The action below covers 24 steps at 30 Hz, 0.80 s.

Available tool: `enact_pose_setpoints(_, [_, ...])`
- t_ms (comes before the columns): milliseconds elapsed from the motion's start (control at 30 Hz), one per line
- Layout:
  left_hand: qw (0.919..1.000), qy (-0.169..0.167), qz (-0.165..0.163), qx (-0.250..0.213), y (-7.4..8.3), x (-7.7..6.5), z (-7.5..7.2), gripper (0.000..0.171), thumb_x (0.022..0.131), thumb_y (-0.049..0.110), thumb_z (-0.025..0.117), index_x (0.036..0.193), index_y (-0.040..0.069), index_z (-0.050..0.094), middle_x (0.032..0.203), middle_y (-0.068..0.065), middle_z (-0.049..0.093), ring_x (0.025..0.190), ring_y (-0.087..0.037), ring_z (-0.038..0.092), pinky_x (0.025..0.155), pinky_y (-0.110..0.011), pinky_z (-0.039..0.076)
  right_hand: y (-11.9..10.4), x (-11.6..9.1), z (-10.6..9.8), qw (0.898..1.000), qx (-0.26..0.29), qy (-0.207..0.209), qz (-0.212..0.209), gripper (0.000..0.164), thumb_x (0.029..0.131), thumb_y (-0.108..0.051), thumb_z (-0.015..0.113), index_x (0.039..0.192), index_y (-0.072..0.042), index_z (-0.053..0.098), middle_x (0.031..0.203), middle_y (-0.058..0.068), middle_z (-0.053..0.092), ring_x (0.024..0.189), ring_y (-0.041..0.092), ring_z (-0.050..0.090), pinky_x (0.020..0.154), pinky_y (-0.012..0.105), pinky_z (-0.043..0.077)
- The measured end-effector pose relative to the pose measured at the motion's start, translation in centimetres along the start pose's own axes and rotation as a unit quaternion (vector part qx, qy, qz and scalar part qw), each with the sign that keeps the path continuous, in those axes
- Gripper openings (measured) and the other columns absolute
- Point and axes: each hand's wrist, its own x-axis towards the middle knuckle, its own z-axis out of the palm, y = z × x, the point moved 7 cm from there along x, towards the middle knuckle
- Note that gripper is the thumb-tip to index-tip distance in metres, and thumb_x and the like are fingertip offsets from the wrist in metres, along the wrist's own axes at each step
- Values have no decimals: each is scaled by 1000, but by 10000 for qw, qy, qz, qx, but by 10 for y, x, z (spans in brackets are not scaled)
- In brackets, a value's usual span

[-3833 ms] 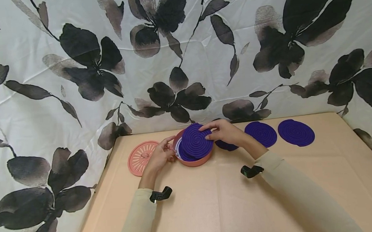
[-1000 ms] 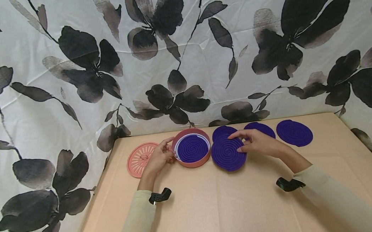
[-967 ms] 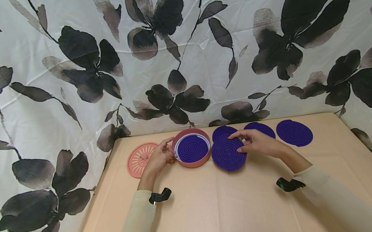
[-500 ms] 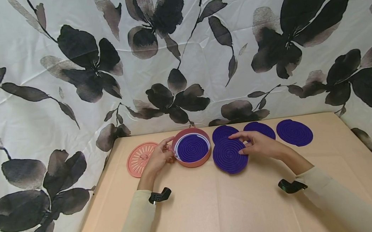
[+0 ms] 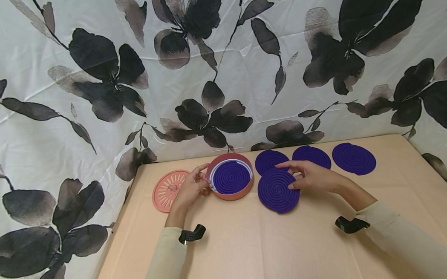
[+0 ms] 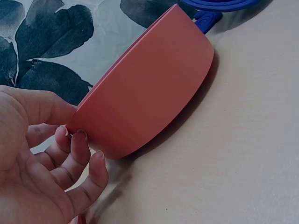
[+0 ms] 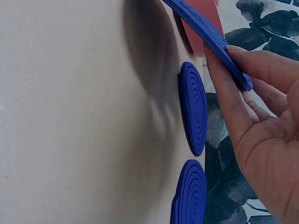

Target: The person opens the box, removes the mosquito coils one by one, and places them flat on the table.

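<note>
My left hand (image 5: pixel 189 187) pinches the left rim of a round coral holder (image 5: pixel 231 197), as the left wrist view shows from the side. Inside the holder lies a purple coaster (image 5: pixel 231 177) with a spiral pattern, ringed by a white edge. My right hand (image 5: pixel 313 176) grips another purple spiral coaster (image 5: pixel 278 190) at its right edge, thumb on one face and fingers on the other. In the right wrist view this coaster (image 7: pixel 210 37) is held above the table, seen nearly edge-on.
Three more purple coasters lie along the back of the table: one behind the held coaster (image 5: pixel 269 160), a middle one (image 5: pixel 311 155) and a right one (image 5: pixel 354 158). A coral slotted lid (image 5: pixel 169 191) lies left of the holder. Floral fabric (image 5: pixel 261 69) hangs behind the table (image 5: pixel 273 256).
My right hand has carried the coaster from over the holder to its right. Within the last second it lowers slightly toward me. My left hand stays on the holder's rim.
</note>
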Motion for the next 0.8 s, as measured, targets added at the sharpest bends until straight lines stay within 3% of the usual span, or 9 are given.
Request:
enact_pose_setpoints(333, [10000, 0, -56, -40, -1, 5, -3, 62, 90, -8, 61, 148, 13, 51, 94, -7, 50, 72, -24, 58, 60, -31, 54, 5, 1, 2, 9999, 17, -57, 135, 66, 86, -6, 78, 147, -10, 52, 105, 13, 48, 74, 14, 47, 64, 25, 42])
enact_pose_setpoints(567, [10000, 26, -43, -20, 0, 4, -3, 62, 90, -8, 61, 148, 13, 50, 94, -6, 50, 73, -26, 58, 60, -32, 54, 6, 2, 1, 9992, -381, 98, -11, 51, 93, -5, 69, 142, -6, 56, 100, 9, 53, 89, 20, 50, 70, 25, 44])
enact_pose_setpoints(800, [10000, -31, -50, -6, -1, 5, -2, 62, 91, -7, 61, 149, 13, 49, 94, -6, 50, 73, -24, 58, 62, -31, 55, 6, 0, 3, 9995, -308, -21, 6, 53, 89, -5, 73, 139, -2, 58, 105, 12, 53, 81, 17, 48, 70, 25, 42])
